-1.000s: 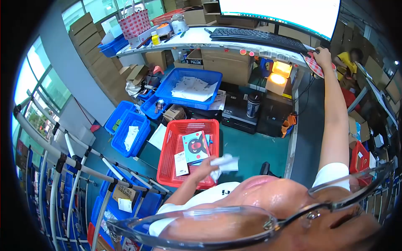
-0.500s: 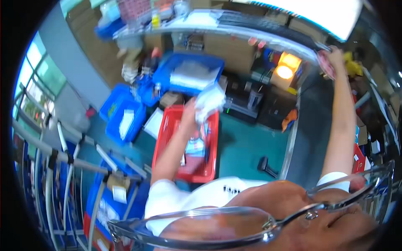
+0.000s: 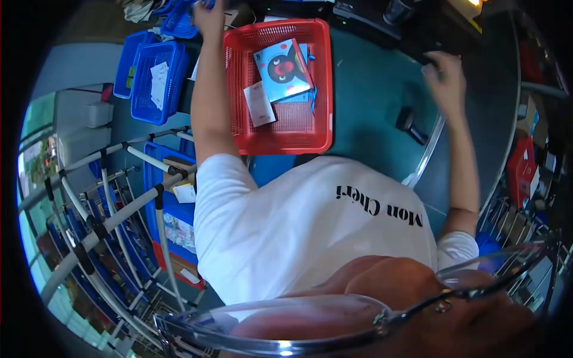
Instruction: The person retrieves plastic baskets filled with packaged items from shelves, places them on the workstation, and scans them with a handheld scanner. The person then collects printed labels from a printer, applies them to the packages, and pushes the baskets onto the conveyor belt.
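Note:
My left hand [image 3: 209,22] is at the top edge of the view, beside small blue baskets [image 3: 179,21]. Its fingertips are partly cut off, so I cannot tell whether it grips anything. My right hand [image 3: 446,80] hovers over the right side of the green work surface, fingers apart and nothing visible in them. Below it lies a black handheld scanner [image 3: 410,124]. Between my arms stands a red plastic basket [image 3: 327,89]. Inside it are a light-blue box or book with a black cartoon figure [image 3: 280,68] and a white printed slip [image 3: 259,104].
Blue baskets with white papers [image 3: 160,83] stand left of the red one. A black device with a green light [image 3: 364,24] is at the back. Metal pipe racking [image 3: 113,224] fills the lower left. A red box [image 3: 523,170] sits at far right.
The view has tilted down. My left hand has moved away from above the red basket, and its white crumpled item no longer shows. My right hand has left the pink item at the right.

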Motion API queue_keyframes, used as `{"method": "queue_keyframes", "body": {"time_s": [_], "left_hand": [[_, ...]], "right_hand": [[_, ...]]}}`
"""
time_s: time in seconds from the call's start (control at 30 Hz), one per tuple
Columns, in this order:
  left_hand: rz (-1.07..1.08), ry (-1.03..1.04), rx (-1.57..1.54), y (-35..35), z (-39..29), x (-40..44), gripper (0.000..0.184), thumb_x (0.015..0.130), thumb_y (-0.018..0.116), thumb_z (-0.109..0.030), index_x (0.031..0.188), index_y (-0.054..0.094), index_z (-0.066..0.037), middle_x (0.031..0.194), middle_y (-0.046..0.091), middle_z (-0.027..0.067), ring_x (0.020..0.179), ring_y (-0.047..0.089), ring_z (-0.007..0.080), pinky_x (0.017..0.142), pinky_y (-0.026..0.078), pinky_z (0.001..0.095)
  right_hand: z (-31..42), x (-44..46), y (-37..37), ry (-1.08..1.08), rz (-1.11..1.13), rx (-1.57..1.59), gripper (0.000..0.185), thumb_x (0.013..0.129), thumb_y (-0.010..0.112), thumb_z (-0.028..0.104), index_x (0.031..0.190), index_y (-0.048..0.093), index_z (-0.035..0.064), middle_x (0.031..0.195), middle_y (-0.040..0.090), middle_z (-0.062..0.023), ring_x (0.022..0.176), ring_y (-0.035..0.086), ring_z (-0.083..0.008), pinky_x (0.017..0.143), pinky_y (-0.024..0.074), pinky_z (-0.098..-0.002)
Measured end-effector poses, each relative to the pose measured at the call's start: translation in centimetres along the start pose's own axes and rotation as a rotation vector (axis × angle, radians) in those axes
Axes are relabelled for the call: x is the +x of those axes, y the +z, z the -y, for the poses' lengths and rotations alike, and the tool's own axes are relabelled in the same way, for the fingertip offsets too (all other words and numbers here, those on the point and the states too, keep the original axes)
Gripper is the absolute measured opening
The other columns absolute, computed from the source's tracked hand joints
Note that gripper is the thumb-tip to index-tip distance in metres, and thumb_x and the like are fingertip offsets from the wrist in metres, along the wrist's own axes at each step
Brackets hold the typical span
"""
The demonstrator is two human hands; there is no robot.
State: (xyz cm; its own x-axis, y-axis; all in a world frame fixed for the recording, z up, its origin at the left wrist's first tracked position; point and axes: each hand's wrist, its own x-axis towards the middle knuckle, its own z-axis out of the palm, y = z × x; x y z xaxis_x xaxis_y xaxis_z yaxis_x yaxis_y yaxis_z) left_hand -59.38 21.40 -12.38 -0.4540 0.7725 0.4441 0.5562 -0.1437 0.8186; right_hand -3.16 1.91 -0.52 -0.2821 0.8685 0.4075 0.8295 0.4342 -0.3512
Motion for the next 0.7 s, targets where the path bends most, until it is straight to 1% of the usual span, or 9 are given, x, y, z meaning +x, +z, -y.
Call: {"method": "queue_keyframes", "body": {"time_s": [0.1, 0.13, 0.17, 0.33, 0.4, 0.47, 0.57, 0.67, 0.7], "left_hand": [[0.074, 0.116, 0.666, -8.7, 5.2, -11.2, 0.083, 0.067, 0.082, -0.042, 0.125, 0.050, 0.009, 0.123, 0.057, 0.0267, 0.110, 0.059, 0.0384, 0.094, 0.046, 0.0410], [0.360, -0.216, 0.144, -11.2, 7.3, -14.2, 0.086, 0.063, 0.084, -0.042, 0.123, 0.051, 0.009, 0.122, 0.057, 0.0258, 0.110, 0.059, 0.0362, 0.094, 0.047, 0.0412], [0.362, -0.457, 0.450, -12.4, 7.3, -18.0, 0.070, 0.067, 0.082, -0.025, 0.122, 0.052, 0.007, 0.116, 0.062, 0.0213, 0.106, 0.061, 0.0313, 0.092, 0.048, 0.0394], [0.592, -0.779, -0.357, -12.4, 2.8, -26.2, 0.060, 0.073, 0.057, 0.016, 0.130, 0.049, -0.001, 0.114, 0.063, 0.0133, 0.102, 0.063, 0.0227, 0.089, 0.051, 0.0347], [0.599, -0.743, -0.484, -9.4, 0.5, -28.4, 0.061, 0.072, 0.057, 0.016, 0.130, 0.048, 0.000, 0.114, 0.063, 0.0129, 0.100, 0.063, 0.0226, 0.086, 0.052, 0.0339], [0.664, -0.667, -0.375, -5.7, -2.1, -29.7, 0.063, 0.071, 0.058, 0.017, 0.130, 0.048, 0.000, 0.114, 0.064, 0.0118, 0.098, 0.064, 0.0224, 0.085, 0.052, 0.0337], [0.782, -0.596, -0.418, 0.8, -3.2, -32.3, 0.061, 0.071, 0.059, 0.015, 0.129, 0.049, 0.000, 0.112, 0.064, 0.0100, 0.098, 0.064, 0.0212, 0.084, 0.052, 0.0331], [0.831, -0.363, -0.165, 4.9, -7.7, -35.7, 0.056, 0.073, 0.070, -0.004, 0.125, 0.051, 0.000, 0.112, 0.063, 0.0200, 0.097, 0.063, 0.0332, 0.082, 0.050, 0.0417], [0.674, 0.044, 0.199, 5.0, -11.8, -36.3, 0.063, 0.072, 0.074, -0.013, 0.127, 0.048, 0.002, 0.117, 0.059, 0.0224, 0.099, 0.060, 0.0371, 0.084, 0.049, 0.0435]], "right_hand": [[-4.1, -12.7, 13.5, 0.481, 0.471, -0.136, 0.085, 0.077, 0.074, 0.032, 0.142, 0.031, -0.0022, 0.146, 0.033, -0.0235, 0.137, 0.029, -0.0395, 0.112, 0.0276, -0.0439], [-3.1, -15.3, 14.2, 0.660, 0.636, -0.190, 0.090, 0.075, 0.076, 0.031, 0.142, 0.027, -0.0053, 0.150, 0.027, -0.0252, 0.140, 0.024, -0.0405, 0.114, 0.0258, -0.0446], [-1.6, -16.4, 13.8, 0.669, 0.638, -0.190, 0.090, 0.075, 0.076, 0.031, 0.142, 0.027, -0.0053, 0.150, 0.027, -0.0252, 0.140, 0.024, -0.0405, 0.114, 0.0258, -0.0446], [-1.2, -21.8, 17.0, 0.776, 0.079, -0.265, 0.103, 0.064, 0.085, 0.024, 0.142, 0.025, -0.0061, 0.151, 0.018, -0.0270, 0.136, 0.029, -0.0406, 0.110, 0.0290, -0.0493], [-3.8, -23.4, 18.0, 0.791, -0.031, -0.368, 0.096, 0.064, 0.085, 0.029, 0.139, 0.033, -0.0013, 0.147, 0.030, -0.0209, 0.132, 0.037, -0.0372, 0.104, 0.0348, -0.0550], [-2.7, -21.0, 14.5, 0.974, 0.519, -0.310, 0.084, 0.066, 0.083, 0.035, 0.133, 0.043, 0.0035, 0.139, 0.043, -0.0157, 0.127, 0.043, -0.0340, 0.097, 0.0390, -0.0581], [-4.5, -25.1, 12.6, 0.875, 0.419, -0.399, 0.073, 0.065, 0.081, 0.042, 0.122, 0.055, 0.0049, 0.121, 0.058, -0.0146, 0.119, 0.052, -0.0319, 0.091, 0.0434, -0.0587], [-7.1, -30.1, 10.0, 0.933, 0.543, -0.371, 0.061, 0.068, 0.079, 0.042, 0.115, 0.060, 0.0079, 0.117, 0.062, -0.0110, 0.114, 0.056, -0.0299, 0.093, 0.0421, -0.0555], [-7.5, -32.1, 9.3, 0.942, 0.494, -0.446, 0.056, 0.071, 0.074, 0.040, 0.117, 0.060, 0.0093, 0.106, 0.066, -0.0132, 0.105, 0.062, -0.0297, 0.089, 0.0471, -0.0483]]}}
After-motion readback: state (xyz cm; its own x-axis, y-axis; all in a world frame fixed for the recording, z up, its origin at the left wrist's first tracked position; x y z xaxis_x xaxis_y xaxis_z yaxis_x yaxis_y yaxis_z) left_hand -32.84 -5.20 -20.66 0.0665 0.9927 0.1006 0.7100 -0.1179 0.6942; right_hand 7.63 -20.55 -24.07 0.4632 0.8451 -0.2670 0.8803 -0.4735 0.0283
